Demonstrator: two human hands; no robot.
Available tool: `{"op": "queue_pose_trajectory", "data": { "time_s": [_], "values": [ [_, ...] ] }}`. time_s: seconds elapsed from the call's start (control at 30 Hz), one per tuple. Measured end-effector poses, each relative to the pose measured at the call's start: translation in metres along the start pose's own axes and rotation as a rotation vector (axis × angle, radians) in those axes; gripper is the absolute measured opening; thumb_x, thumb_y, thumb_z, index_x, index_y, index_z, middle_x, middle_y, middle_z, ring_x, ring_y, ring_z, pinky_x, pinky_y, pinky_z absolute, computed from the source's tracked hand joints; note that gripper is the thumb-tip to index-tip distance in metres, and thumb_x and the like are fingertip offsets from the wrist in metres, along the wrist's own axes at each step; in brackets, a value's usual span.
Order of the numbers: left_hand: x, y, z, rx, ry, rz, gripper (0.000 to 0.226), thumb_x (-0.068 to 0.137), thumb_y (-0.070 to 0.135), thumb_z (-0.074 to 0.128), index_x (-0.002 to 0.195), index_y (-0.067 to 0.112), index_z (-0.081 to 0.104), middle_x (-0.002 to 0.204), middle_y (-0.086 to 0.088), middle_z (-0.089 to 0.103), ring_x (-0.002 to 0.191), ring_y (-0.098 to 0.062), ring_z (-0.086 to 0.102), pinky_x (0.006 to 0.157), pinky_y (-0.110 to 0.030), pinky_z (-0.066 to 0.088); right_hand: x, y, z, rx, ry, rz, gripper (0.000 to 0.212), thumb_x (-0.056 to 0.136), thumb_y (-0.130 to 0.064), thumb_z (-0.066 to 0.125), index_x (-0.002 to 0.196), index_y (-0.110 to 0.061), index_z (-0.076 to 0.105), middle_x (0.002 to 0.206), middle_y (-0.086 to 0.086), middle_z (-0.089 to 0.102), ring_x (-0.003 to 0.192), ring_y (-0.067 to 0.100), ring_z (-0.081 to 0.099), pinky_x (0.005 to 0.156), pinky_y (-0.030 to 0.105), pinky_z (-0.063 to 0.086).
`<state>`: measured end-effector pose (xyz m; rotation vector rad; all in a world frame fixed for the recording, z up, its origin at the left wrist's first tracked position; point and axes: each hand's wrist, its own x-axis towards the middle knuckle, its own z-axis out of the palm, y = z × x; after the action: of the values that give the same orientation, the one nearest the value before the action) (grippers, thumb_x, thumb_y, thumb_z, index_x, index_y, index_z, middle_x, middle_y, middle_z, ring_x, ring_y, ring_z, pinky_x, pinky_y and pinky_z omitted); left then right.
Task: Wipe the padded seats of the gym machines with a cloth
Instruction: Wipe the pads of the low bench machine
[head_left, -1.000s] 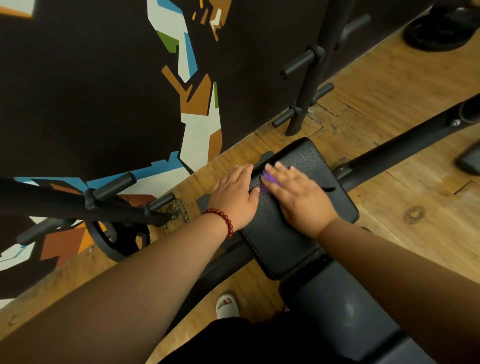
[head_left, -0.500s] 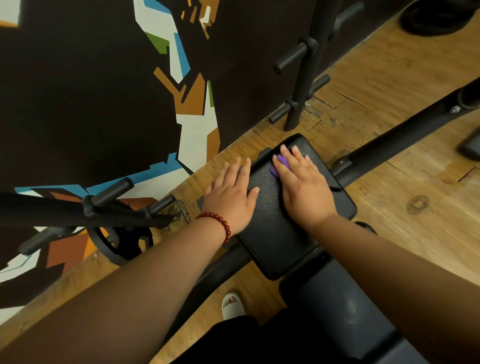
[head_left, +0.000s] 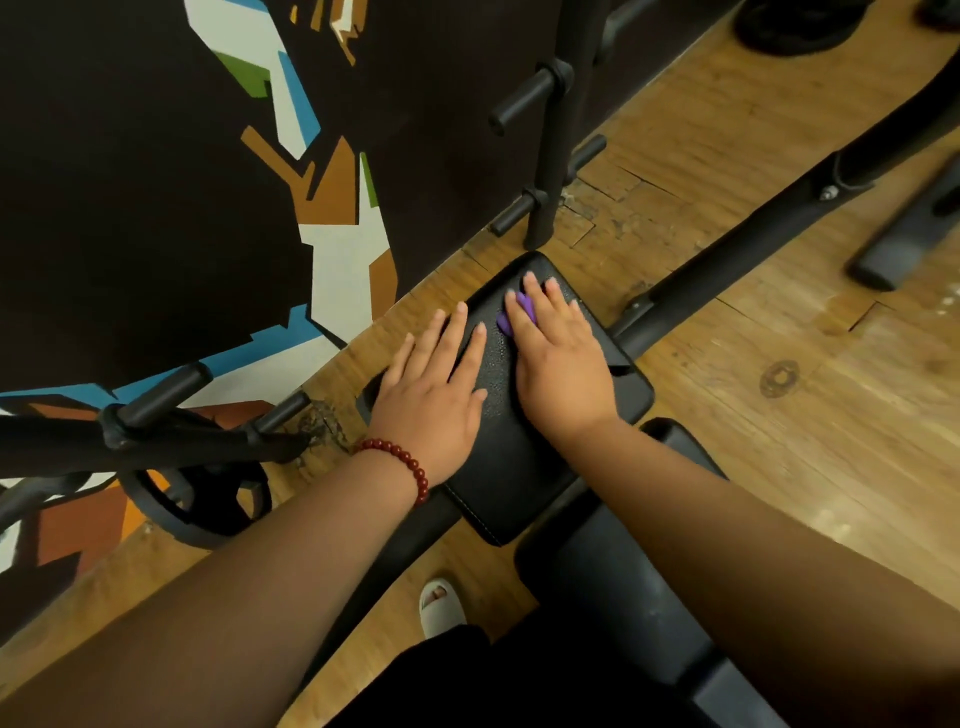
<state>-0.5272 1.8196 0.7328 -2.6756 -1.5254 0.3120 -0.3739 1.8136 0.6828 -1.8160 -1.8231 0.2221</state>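
Shifted toward 12 o'clock: right hand (head_left: 563, 364), flat-fingered, with purple cloth (head_left: 525, 310) pressed beneath, now at far end of the seat pad (head_left: 509, 467). Left hand (head_left: 431, 395) laid flat, fingers straight, at 9 o'clock edge.

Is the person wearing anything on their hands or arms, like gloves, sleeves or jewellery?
No gloves and no sleeves in view: both forearms are bare. The left hand has at its wrist a bracelet of round dark red beads. The right hand and its wrist bear nothing, with no ring or watch visible.
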Motion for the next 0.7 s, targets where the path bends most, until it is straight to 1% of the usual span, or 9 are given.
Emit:
{"op": "queue_pose_trajectory", "data": {
  "time_s": [0.13,0.2,0.3,0.37,0.43,0.5,0.57,0.63,0.7],
  "values": [
    [0.000,0.008,0.004,0.054,-0.059,-0.031,0.067,0.101,0.046,0.018,0.152,0.016,-0.015,0.158,-0.009,-0.025,0.146,-0.026,-0.023,0.118,-0.043,-0.010,0.024,0.002,-0.005,-0.009,-0.035,0.019,0.052,0.102,-0.017,0.041,0.152,-0.012,0.026,0.161,0.011,0.014,0.149,0.027,0.007,0.118,0.034,0.000],
    [0.000,0.008,0.005,0.087,-0.063,-0.034,0.069,0.101,0.048,0.016,0.150,0.015,-0.019,0.157,-0.010,-0.028,0.145,-0.027,-0.023,0.117,-0.044,-0.009,0.015,0.003,-0.003,0.022,-0.008,0.040,0.053,0.102,-0.016,0.043,0.152,-0.012,0.026,0.160,0.012,0.015,0.149,0.028,0.010,0.118,0.035,0.002],
    [0.001,0.008,0.006,0.102,-0.072,-0.031,0.072,0.100,0.051,0.015,0.148,0.015,-0.024,0.156,-0.011,-0.031,0.145,-0.028,-0.024,0.117,-0.044,-0.009,-0.016,0.010,0.005,0.046,0.049,0.071,0.051,0.099,-0.013,0.049,0.148,-0.008,0.035,0.156,0.018,0.026,0.146,0.033,0.022,0.118,0.039,0.011],
    [0.001,0.008,0.007,0.103,-0.067,-0.025,0.073,0.099,0.053,0.015,0.144,0.015,-0.029,0.156,-0.011,-0.031,0.145,-0.029,-0.024,0.117,-0.045,-0.009,-0.037,0.015,0.009,0.017,0.049,0.041,0.051,0.097,-0.012,0.054,0.145,-0.007,0.039,0.154,0.019,0.031,0.143,0.035,0.026,0.116,0.041,0.016],
    [0.001,0.008,0.009,0.110,-0.050,-0.023,0.074,0.098,0.054,0.014,0.144,0.014,-0.028,0.156,-0.012,-0.030,0.145,-0.030,-0.023,0.117,-0.046,-0.007,-0.043,0.018,0.011,0.006,0.042,0.022,0.050,0.096,-0.012,0.056,0.144,-0.005,0.042,0.152,0.020,0.033,0.142,0.036,0.028,0.116,0.043,0.018],
    [0.000,0.009,0.010,0.112,-0.030,-0.025,0.075,0.098,0.054,0.015,0.148,0.014,-0.023,0.157,-0.012,-0.028,0.146,-0.031,-0.021,0.118,-0.047,-0.006,-0.027,0.015,0.008,0.008,0.043,0.031,0.048,0.098,-0.013,0.053,0.143,-0.003,0.042,0.152,0.020,0.033,0.143,0.037,0.026,0.116,0.042,0.016],
    [0.000,0.009,0.011,0.115,-0.023,-0.025,0.075,0.098,0.054,0.015,0.150,0.013,-0.020,0.157,-0.013,-0.027,0.146,-0.031,-0.020,0.118,-0.048,-0.005,-0.003,0.011,0.003,0.011,0.029,0.051,0.046,0.101,-0.015,0.046,0.145,-0.003,0.038,0.156,0.019,0.027,0.145,0.036,0.020,0.117,0.040,0.010],
    [0.000,0.010,0.012,0.118,-0.026,-0.030,0.075,0.098,0.055,0.015,0.148,0.013,-0.022,0.157,-0.013,-0.028,0.146,-0.031,-0.021,0.118,-0.048,-0.004,0.009,0.011,0.002,0.025,0.028,0.052,0.047,0.103,-0.017,0.042,0.148,-0.005,0.034,0.158,0.017,0.021,0.147,0.034,0.015,0.117,0.038,0.006],
    [0.001,0.009,0.012,0.131,-0.037,-0.025,0.075,0.098,0.055,0.015,0.144,0.014,-0.028,0.156,-0.013,-0.030,0.145,-0.032,-0.022,0.118,-0.048,-0.005,-0.002,0.016,0.003,0.024,0.040,0.065,0.049,0.102,-0.016,0.044,0.149,-0.008,0.033,0.158,0.015,0.023,0.147,0.032,0.018,0.118,0.038,0.009]
  ]
}}
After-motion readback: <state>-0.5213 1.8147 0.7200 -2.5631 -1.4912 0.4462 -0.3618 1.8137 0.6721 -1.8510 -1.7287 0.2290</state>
